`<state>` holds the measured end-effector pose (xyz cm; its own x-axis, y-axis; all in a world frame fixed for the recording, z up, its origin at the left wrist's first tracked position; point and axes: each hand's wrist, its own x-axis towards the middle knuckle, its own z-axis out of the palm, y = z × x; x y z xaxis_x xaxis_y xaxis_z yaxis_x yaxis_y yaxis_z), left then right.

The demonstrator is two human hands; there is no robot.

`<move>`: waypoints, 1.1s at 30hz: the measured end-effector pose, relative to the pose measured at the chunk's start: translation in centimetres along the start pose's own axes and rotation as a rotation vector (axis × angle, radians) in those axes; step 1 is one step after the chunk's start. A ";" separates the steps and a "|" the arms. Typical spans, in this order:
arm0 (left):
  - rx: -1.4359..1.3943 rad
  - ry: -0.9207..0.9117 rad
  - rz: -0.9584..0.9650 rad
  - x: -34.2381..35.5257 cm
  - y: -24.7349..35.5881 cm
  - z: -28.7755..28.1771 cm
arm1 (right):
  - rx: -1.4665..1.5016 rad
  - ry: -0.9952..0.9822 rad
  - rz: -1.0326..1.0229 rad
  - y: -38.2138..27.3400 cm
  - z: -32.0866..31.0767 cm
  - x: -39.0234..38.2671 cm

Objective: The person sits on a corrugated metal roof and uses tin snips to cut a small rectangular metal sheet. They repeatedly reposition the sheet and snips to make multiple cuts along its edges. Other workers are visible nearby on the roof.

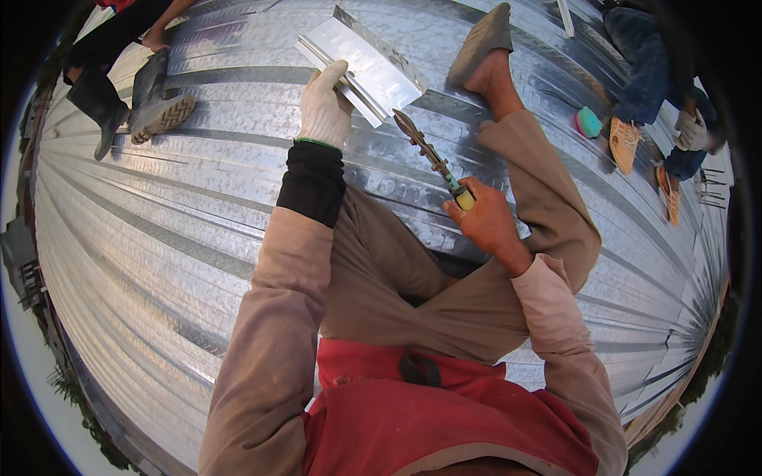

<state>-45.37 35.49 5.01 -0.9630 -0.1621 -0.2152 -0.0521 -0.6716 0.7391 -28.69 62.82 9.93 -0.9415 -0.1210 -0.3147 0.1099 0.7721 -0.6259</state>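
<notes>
My left hand (325, 109), in a white knitted glove, is closed on the near left edge of a folded piece of sheet metal (353, 51). The piece is shiny, with bent-up edges, and is tilted above the ribbed metal decking (159, 246). My bare right hand (490, 224) grips a pair of tin snips (432, 157) by the yellow and teal handle. The snips' dark, worn blades point up and left. Their tip is close to the lower right corner of the sheet metal piece; whether it touches cannot be made out.
I sit on the decking with legs bent, one sandal (481, 46) ahead. At upper left is a person in black rubber boots (151, 99). Another at upper right wears jeans and orange shoes (623, 144), beside a small teal and pink round object (587, 122).
</notes>
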 end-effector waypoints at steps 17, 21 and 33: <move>0.009 -0.010 -0.016 0.7 -0.6 -0.9 | -0.002 -0.089 0.046 -0.5 -0.1 0.0; -0.173 0.113 -0.068 1.6 -0.3 -1.2 | 0.018 -0.097 0.077 -0.4 -0.1 0.1; 0.003 0.030 -0.023 0.4 0.0 -0.5 | 0.126 -0.013 0.059 0.0 -0.1 0.2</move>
<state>-45.61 35.04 4.65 -0.9532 -0.1683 -0.2510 -0.0748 -0.6734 0.7355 -28.94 62.83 9.89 -0.9282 -0.0865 -0.3618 0.2045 0.6938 -0.6905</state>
